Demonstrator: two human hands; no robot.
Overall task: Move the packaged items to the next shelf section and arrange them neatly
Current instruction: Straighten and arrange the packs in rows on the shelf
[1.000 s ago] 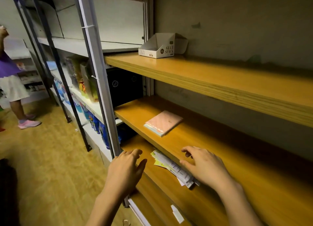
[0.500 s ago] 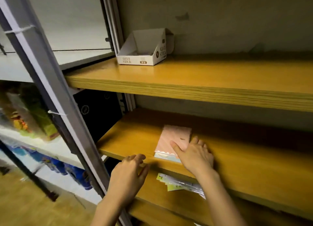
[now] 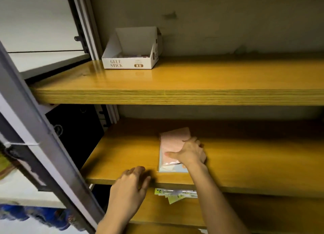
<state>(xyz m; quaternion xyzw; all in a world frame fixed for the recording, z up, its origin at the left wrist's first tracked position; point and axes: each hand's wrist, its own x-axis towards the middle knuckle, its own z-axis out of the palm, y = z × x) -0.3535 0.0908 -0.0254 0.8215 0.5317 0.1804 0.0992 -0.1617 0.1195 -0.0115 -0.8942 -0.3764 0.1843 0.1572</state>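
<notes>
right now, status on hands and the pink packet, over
Left hand free at middle shelf front edge. Right hand on pink packet, grip unclear. Glue stick box above, loose packets below, neither blocking.

Wooden shelf (image 3: 122,156), pink packet (image 3: 172,142), glue-stick box (image 3: 129,62)

Wooden shelves (image 3: 192,95) — grey metal upright (image 3: 35,128) — stained wall (image 3: 228,20).
</notes>
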